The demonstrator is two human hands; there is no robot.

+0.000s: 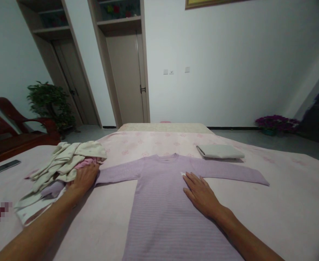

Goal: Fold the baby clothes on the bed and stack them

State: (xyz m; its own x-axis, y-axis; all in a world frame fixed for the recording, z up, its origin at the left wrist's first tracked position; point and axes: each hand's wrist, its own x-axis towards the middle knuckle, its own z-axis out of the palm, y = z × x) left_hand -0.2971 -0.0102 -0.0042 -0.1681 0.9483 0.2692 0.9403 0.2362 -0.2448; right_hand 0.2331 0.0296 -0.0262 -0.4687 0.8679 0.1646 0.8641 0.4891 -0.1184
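Note:
A lilac, finely striped long-sleeved shirt [159,203] lies spread flat, its neckline away from me and both sleeves stretched out sideways. My right hand [201,194] rests palm down on its chest, fingers extended, beside a small white mark. At the end of the left sleeve, my left hand [84,179] lies low against a heap of crumpled clothes [66,156], touching the heap's edge. Its fingers reach forward and look laid out, with their tips partly hard to see. Cream, pink and lilac pieces show in the heap.
A pink patterned cloth [107,224] covers the broad surface. A folded grey-white item [220,151] lies beyond the right sleeve. A phone-like dark slab [1,168] sits at far left. Behind are a wooden seat [17,127], a leafy plant [49,103], doors and purple flowers [276,123].

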